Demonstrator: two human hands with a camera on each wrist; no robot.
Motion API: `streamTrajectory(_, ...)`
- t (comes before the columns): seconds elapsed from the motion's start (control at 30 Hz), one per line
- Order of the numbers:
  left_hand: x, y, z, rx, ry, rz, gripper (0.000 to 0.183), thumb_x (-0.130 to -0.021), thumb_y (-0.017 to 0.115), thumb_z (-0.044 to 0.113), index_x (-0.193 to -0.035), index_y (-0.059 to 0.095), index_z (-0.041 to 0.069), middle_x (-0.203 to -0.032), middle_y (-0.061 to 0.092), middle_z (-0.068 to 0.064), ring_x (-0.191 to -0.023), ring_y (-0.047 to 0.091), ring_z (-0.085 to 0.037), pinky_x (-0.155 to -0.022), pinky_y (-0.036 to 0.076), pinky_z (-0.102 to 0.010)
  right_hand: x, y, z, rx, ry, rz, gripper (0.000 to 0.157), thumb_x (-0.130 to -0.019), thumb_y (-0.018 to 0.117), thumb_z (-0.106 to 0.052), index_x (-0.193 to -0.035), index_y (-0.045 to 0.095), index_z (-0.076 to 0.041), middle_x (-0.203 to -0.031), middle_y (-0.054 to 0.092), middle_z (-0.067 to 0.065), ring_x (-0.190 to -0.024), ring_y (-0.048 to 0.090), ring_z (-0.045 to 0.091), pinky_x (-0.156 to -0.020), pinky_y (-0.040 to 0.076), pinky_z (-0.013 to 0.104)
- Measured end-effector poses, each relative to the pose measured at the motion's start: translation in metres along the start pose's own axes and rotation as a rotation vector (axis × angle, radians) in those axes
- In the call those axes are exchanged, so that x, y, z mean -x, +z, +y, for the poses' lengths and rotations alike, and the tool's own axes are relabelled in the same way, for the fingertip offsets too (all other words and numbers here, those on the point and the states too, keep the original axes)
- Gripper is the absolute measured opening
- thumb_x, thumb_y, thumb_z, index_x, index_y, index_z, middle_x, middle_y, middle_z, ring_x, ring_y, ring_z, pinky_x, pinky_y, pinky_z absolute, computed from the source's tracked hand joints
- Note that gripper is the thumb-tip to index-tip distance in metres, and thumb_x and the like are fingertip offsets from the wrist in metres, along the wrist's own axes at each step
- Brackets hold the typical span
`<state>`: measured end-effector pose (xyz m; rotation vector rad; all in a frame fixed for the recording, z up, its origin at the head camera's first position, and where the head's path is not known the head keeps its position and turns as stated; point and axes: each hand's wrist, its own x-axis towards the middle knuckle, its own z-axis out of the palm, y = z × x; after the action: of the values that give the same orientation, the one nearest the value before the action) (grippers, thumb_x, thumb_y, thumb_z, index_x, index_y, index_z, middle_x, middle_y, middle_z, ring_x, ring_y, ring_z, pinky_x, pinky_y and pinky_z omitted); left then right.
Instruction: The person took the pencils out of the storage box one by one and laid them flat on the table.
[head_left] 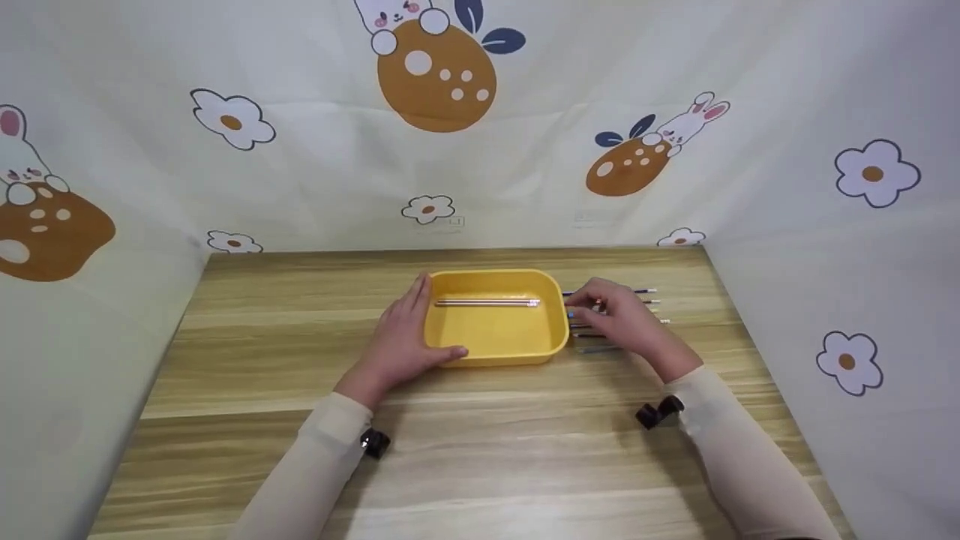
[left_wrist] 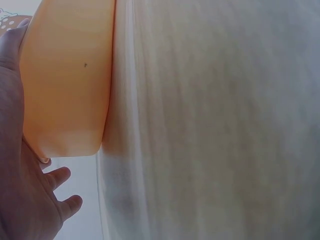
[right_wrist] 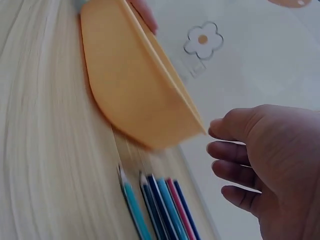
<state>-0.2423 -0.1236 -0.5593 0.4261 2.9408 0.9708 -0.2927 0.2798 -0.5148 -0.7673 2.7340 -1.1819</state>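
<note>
A yellow rectangular box (head_left: 495, 358) stands upright on the table; a few slim pencils (head_left: 487, 303) lie in it along the far side. My left hand (head_left: 401, 337) spans the box's left end, thumb over the near rim and mostly straight fingers against the side. In the left wrist view several fingertips extend past the box's edge. Beside the right end, my right hand (head_left: 619, 319) hovers over several pencils (right_wrist: 165, 210) lying side by side. The right wrist view shows this hand's fingers loosely bent, holding nothing, with the thumb near the box's rim.
The wood-grain table (head_left: 480, 450) is bordered at the back and sides by pale cloth (head_left: 315, 180) printed with rabbits and flowers. A small black device (head_left: 375, 442) is worn on the left wrist, and another black device (head_left: 658, 412) on the right.
</note>
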Motion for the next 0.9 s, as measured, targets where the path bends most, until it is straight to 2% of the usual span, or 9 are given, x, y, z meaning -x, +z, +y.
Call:
streamTrajectory(0.1,0.001,0.001,0.0,0.0,-0.006,-0.006,0.143,-0.081,0.085,0.076,-0.179,0.005,0.011,-0.186,0.007,-0.011,-0.165,0.024,-0.046,-0.135,0.017,-0.062,-0.015,0.01,-0.012,-0.001,-0.062,-0.012,0.012,-0.105,0.075,-0.007,-0.115,0.082,-0.007,-0.105,0.072,0.0,-0.096,0.066,0.019,-0.081,0.055,0.033)
streamTrajectory(0.23,0.002,0.0,0.001,0.0,-0.009,0.0,0.141,-0.082,0.086,0.075,-0.179,0.006,0.011,-0.186,0.008,-0.011,-0.165,0.023,-0.045,-0.135,0.018,-0.061,-0.038,0.022,-0.032,0.043,-0.124,-0.049,0.013,-0.106,0.074,-0.007,-0.116,0.081,-0.008,-0.109,0.074,0.006,-0.101,0.067,0.023,-0.086,0.058,0.043)
streamTrajectory(0.37,0.002,0.0,0.001,0.005,-0.007,0.003,0.141,-0.081,0.086,0.075,-0.179,0.007,0.011,-0.186,0.009,-0.011,-0.165,0.023,-0.045,-0.135,0.018,-0.061,-0.057,0.037,-0.049,0.093,-0.109,-0.116,0.016,-0.106,0.073,-0.008,-0.12,0.081,-0.006,-0.114,0.075,0.01,-0.108,0.067,0.028,-0.096,0.058,0.052)
streamTrajectory(0.57,0.001,0.0,0.001,0.002,-0.007,0.002,0.141,-0.081,0.085,0.076,-0.179,0.008,0.01,-0.186,0.008,-0.01,-0.165,0.025,-0.044,-0.135,0.019,-0.06,-0.075,0.063,-0.06,0.197,-0.108,-0.18,0.021,-0.105,0.073,-0.007,-0.124,0.08,0.0,-0.117,0.074,0.013,-0.111,0.069,0.03,-0.101,0.058,0.048)
streamTrajectory(0.67,0.001,0.0,0.0,0.003,-0.01,0.0,0.141,-0.081,0.085,0.077,-0.179,0.007,0.011,-0.186,0.008,-0.01,-0.165,0.024,-0.044,-0.135,0.019,-0.06,-0.08,0.073,-0.063,0.225,-0.117,-0.173,0.021,-0.105,0.074,-0.006,-0.124,0.079,0.002,-0.117,0.075,0.015,-0.109,0.07,0.032,-0.099,0.059,0.048)
streamTrajectory(0.9,-0.001,0.0,0.0,0.003,-0.012,0.004,0.141,-0.081,0.086,0.076,-0.179,0.007,0.011,-0.186,0.01,-0.011,-0.165,0.026,-0.044,-0.135,0.02,-0.059,-0.085,0.09,-0.061,0.281,-0.147,-0.139,0.019,-0.102,0.076,-0.005,-0.12,0.081,0.0,-0.115,0.077,0.013,-0.107,0.074,0.031,-0.099,0.06,0.047)
